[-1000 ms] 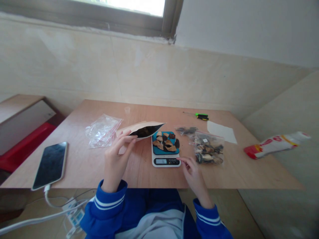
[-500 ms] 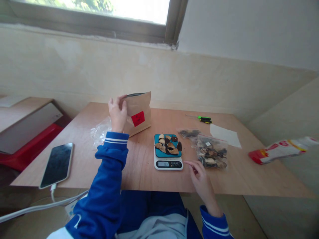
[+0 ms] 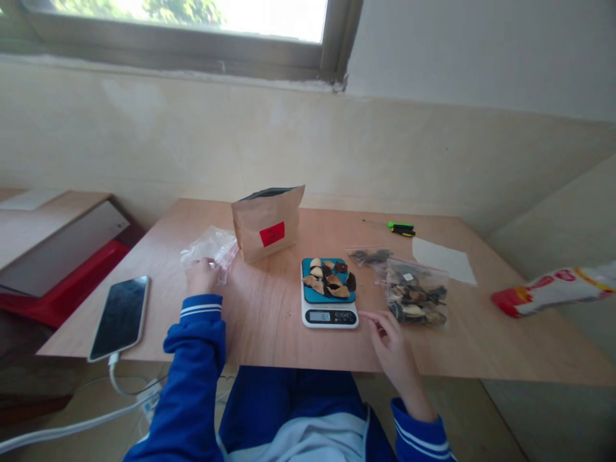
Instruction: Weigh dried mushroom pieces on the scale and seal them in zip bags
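My left hand (image 3: 201, 276) is at the near edge of some clear plastic bags (image 3: 214, 247), its fingers curled onto the plastic and partly hidden. To its right a brown kraft paper pouch (image 3: 250, 231) with a red label stands upright, its top gaping. A white kitchen scale (image 3: 332, 325) with a blue platform bears dried, brown and pale mushroom-like pieces (image 3: 330, 279); its lit display is too blurred to read surely. My right hand (image 3: 389, 337) rests on the table, holding nothing, with its index finger stretched towards the scale's lower right corner.
Zip bags of dried pieces (image 3: 416, 295) lie right of the scale. Behind them are a green-and-black screwdriver (image 3: 399, 228) and white paper (image 3: 445, 260). A red-and-white bottle (image 3: 543, 292) lies at the far right. A phone (image 3: 120, 317) with a cable lies at the left.
My left hand has let go of the paper pouch and moved down and left to the plastic bags. The pouch stays standing. My right hand has hardly moved.
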Action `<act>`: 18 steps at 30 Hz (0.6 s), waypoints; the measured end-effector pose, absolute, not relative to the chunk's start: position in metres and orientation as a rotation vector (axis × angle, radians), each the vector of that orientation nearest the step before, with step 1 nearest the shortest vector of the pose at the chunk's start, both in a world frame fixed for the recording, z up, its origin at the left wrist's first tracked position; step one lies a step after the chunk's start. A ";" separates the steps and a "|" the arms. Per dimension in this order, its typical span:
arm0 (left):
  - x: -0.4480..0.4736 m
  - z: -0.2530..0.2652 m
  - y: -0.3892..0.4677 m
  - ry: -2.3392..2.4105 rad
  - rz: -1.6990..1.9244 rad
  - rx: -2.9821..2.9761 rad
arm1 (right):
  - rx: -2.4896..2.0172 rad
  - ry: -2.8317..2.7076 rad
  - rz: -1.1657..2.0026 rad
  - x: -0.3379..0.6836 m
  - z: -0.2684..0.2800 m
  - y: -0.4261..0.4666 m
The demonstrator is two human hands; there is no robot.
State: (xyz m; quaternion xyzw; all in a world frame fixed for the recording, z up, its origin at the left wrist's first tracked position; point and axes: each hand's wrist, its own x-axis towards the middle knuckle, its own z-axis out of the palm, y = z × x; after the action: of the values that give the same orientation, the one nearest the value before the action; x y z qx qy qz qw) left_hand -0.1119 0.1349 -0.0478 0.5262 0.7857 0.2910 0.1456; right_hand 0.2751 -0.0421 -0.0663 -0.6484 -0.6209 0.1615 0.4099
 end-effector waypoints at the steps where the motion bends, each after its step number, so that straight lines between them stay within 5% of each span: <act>1: -0.112 -0.051 0.135 2.269 0.805 1.492 | -1.630 -1.564 0.412 0.274 -0.065 -0.042; 8: -0.106 -0.043 0.117 2.329 0.896 1.330 | -1.599 -1.554 0.408 0.268 -0.053 -0.046; 14: -0.076 0.006 0.054 2.434 1.383 1.264 | -1.408 -1.583 0.544 0.232 -0.025 -0.044; 18: -0.027 0.026 0.007 2.051 1.761 1.373 | -1.289 -1.548 0.698 0.184 0.002 -0.036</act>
State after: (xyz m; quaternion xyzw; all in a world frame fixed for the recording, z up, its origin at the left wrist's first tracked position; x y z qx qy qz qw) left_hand -0.0267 0.0074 0.0256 0.4521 0.6755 0.5800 0.0545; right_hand 0.1844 -0.0362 0.0015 -0.5291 -0.6355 0.2866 0.4839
